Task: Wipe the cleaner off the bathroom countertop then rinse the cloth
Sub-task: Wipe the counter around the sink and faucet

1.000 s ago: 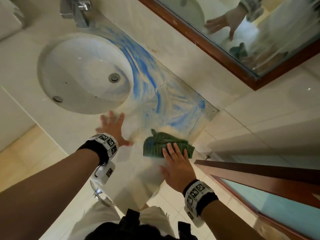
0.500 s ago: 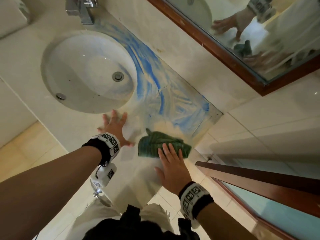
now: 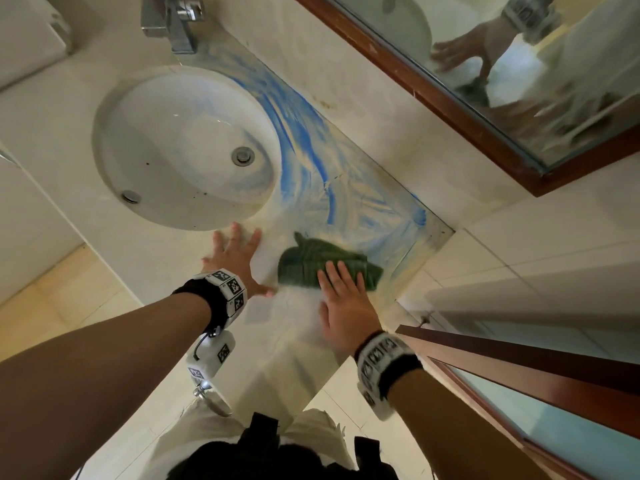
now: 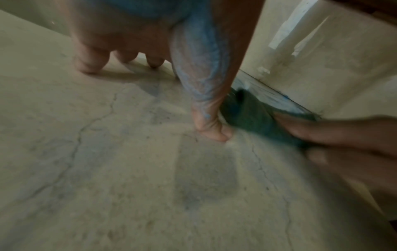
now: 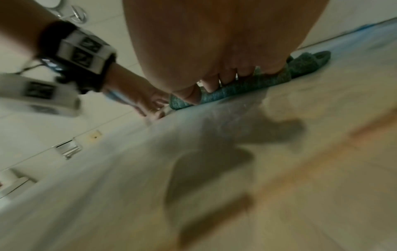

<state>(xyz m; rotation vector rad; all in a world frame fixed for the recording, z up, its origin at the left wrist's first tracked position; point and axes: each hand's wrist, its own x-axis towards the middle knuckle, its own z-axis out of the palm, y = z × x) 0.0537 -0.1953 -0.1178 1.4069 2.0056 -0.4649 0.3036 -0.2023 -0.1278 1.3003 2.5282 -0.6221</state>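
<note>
Right hand: the right hand [image 3: 346,306] lies flat with straight fingers pressing the near edge of the green cloth [image 3: 318,263], gripping nothing.
Left hand: the left hand [image 3: 235,258] is spread flat on the countertop [image 3: 298,327], just left of the cloth, holding nothing.
Cloth: bunched, ribbed, soft; it sits at the near edge of the blue cleaner [image 3: 304,147].
Risk: with only the fingers on it, the cloth may slip or fold, leaving streaks.
Risk: blue film in the far right corner and along the basin [image 3: 180,147] rim may be missed.
Surfaces: the countertop is hard, veined stone, probably wet; the wrist views are blurred.
</note>
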